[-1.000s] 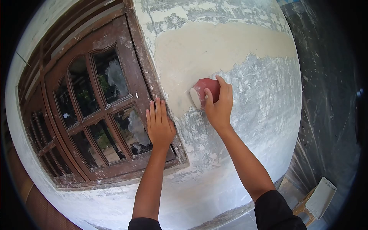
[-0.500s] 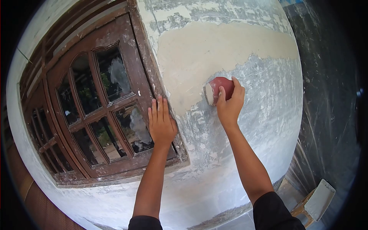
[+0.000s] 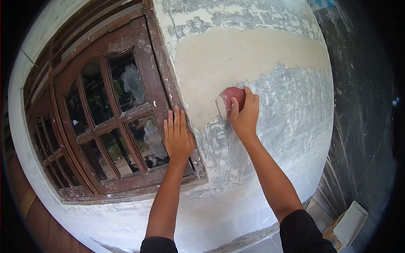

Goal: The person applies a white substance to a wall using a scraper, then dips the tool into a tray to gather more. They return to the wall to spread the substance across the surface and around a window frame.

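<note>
A red scraper (image 3: pixel 234 96) with putty along its left edge is pressed to the wall, gripped between the thumb and fingers of my right hand (image 3: pixel 245 117). It touches the lower edge of a smooth beige putty patch (image 3: pixel 240 52) on the grey, mottled wall (image 3: pixel 291 109). My left hand (image 3: pixel 179 137) lies flat, fingers stretched out, on the right side of the brown wooden window frame (image 3: pixel 162 71). Nothing shows in this hand.
Glass panes (image 3: pixel 97 99) fill the window at the left. A box with a white, putty-marked top (image 3: pixel 351 223) sits at the lower right. Dark, streaked sheeting (image 3: pixel 358 126) hangs beyond the wall's right edge.
My right hand has moved the red scraper left and slightly down along the putty's lower edge. My left hand has stayed on the window frame.
</note>
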A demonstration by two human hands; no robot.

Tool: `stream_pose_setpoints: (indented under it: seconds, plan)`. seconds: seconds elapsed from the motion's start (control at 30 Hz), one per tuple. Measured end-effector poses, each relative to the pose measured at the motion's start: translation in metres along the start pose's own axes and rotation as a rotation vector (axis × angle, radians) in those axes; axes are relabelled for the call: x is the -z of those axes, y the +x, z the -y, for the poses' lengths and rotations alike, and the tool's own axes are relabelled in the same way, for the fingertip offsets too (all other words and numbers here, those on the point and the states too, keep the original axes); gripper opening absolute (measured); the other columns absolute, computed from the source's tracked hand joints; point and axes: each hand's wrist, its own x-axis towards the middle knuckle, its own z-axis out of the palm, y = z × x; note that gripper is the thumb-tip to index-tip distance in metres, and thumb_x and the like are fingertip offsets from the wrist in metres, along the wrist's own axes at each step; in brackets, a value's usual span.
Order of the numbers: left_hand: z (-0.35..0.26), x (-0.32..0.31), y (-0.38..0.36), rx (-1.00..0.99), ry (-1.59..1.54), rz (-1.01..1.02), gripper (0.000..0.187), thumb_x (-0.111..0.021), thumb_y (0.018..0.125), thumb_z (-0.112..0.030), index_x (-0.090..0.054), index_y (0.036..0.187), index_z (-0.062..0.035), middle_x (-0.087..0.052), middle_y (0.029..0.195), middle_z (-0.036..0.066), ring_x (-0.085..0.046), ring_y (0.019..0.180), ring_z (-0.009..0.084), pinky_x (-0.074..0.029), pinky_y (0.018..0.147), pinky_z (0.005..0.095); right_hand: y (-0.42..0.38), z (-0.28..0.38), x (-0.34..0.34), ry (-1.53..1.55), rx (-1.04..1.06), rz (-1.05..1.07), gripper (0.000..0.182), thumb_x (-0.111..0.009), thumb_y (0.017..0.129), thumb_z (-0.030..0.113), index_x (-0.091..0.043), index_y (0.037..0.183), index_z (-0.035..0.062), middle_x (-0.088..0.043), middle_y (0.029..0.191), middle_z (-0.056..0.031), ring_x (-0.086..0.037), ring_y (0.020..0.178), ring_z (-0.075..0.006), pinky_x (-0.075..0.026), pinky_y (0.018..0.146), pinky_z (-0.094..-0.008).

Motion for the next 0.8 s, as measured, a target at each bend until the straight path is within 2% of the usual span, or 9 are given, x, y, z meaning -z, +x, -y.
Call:
stream_pose_setpoints:
  seconds: [0.03, 0.1, 0.2, 0.23, 0.33, 0.37, 0.5, 0.63, 0.8]
  plan:
    - [0.0, 0.0, -0.001, 0.002, -0.001, 0.001, 0.064, -0.045, 0.085, -0.007, -0.04, 0.148, 0.0015, -0.036, 0.157, 0.017, -0.031, 0.146, 0.0372, -0.021, 0.12, 0.0522, 0.004, -0.006, 0.004, -0.045, -0.043, -0.117, 0.048, -0.066, 0.089, 0.01, -0.05, 0.134, 0.0007, -0.051, 0.104, -0.0228, -0.059, 0.09, -0.0382, -0.051, 0.079, -0.0451]
    - [0.0, 0.0, 0.0, 0.004, 0.003, -0.004, 0.064, -0.045, 0.085, -0.007, -0.04, 0.148, 0.0014, -0.036, 0.157, 0.017, -0.031, 0.146, 0.0371, -0.021, 0.119, 0.0523, 0.003, -0.003, 0.008, -0.056, -0.029, -0.154, 0.048, -0.066, 0.09, 0.009, -0.049, 0.133, -0.0006, -0.05, 0.106, -0.0226, -0.059, 0.091, -0.0384, -0.051, 0.079, -0.0446]
    - [0.001, -0.001, -0.001, 0.005, 0.001, -0.002, 0.063, -0.045, 0.085, -0.007, -0.04, 0.148, 0.0011, -0.037, 0.156, 0.017, -0.031, 0.146, 0.037, -0.021, 0.119, 0.0523, -0.012, 0.017, 0.002, 0.079, 0.077, 0.142, 0.046, -0.065, 0.09, 0.008, -0.048, 0.131, -0.0044, -0.051, 0.108, -0.0227, -0.059, 0.094, -0.039, -0.05, 0.082, -0.0439]
    - [0.001, -0.001, -0.001, 0.002, -0.004, -0.005, 0.063, -0.045, 0.085, -0.007, -0.04, 0.148, 0.0009, -0.037, 0.156, 0.016, -0.031, 0.146, 0.0369, -0.021, 0.119, 0.0522, -0.011, 0.011, 0.001, 0.076, 0.073, 0.141, 0.046, -0.065, 0.09, 0.008, -0.048, 0.131, -0.0044, -0.051, 0.108, -0.0227, -0.059, 0.094, -0.039, -0.05, 0.082, -0.0439]
    - [0.0, 0.0, -0.001, 0.002, -0.002, -0.015, 0.063, -0.045, 0.085, -0.007, -0.041, 0.147, 0.0007, -0.037, 0.156, 0.016, -0.031, 0.146, 0.0368, -0.022, 0.119, 0.0523, 0.0, -0.009, 0.007, -0.072, -0.059, -0.174, 0.048, -0.064, 0.09, 0.009, -0.046, 0.134, -0.0028, -0.051, 0.109, -0.0238, -0.057, 0.096, -0.0401, -0.05, 0.082, -0.0449]
    - [0.001, -0.001, 0.0, 0.003, -0.002, -0.017, 0.063, -0.045, 0.085, -0.007, -0.041, 0.147, 0.0007, -0.037, 0.156, 0.016, -0.031, 0.146, 0.0368, -0.022, 0.119, 0.0523, -0.003, -0.01, 0.006, -0.072, -0.057, -0.174, 0.048, -0.064, 0.09, 0.009, -0.046, 0.134, -0.0028, -0.051, 0.109, -0.0238, -0.057, 0.096, -0.0401, -0.05, 0.082, -0.0449]
    - [0.0, 0.0, -0.001, -0.007, 0.011, -0.024, 0.063, -0.047, 0.084, -0.007, -0.042, 0.147, -0.0002, -0.038, 0.156, 0.015, -0.033, 0.145, 0.0357, -0.023, 0.119, 0.0513, -0.021, 0.005, 0.005, 0.075, 0.054, 0.146, 0.049, -0.064, 0.09, 0.01, -0.046, 0.134, -0.0023, -0.05, 0.11, -0.0248, -0.058, 0.094, -0.041, -0.05, 0.082, -0.0453]
    - [0.002, 0.008, 0.0, -0.032, 0.008, 0.006, 0.065, -0.05, 0.083, -0.007, -0.042, 0.147, -0.0011, -0.039, 0.156, 0.014, -0.035, 0.144, 0.0347, -0.025, 0.119, 0.0502, -0.015, -0.017, 0.021, -0.033, -0.047, -0.024, 0.048, -0.062, 0.091, 0.009, -0.046, 0.134, -0.0031, -0.05, 0.112, -0.025, -0.058, 0.096, -0.0417, -0.05, 0.082, -0.045]
    - [-0.012, 0.016, -0.01, 0.091, -0.268, -0.034, 0.052, -0.043, 0.093, -0.007, -0.041, 0.143, 0.0063, -0.04, 0.151, 0.023, -0.034, 0.143, 0.0396, -0.025, 0.118, 0.0516, -0.021, -0.013, 0.051, -0.04, -0.047, -0.013, 0.043, -0.058, 0.093, 0.006, -0.046, 0.133, -0.0036, -0.051, 0.114, -0.0249, -0.057, 0.102, -0.0414, -0.048, 0.089, -0.045]
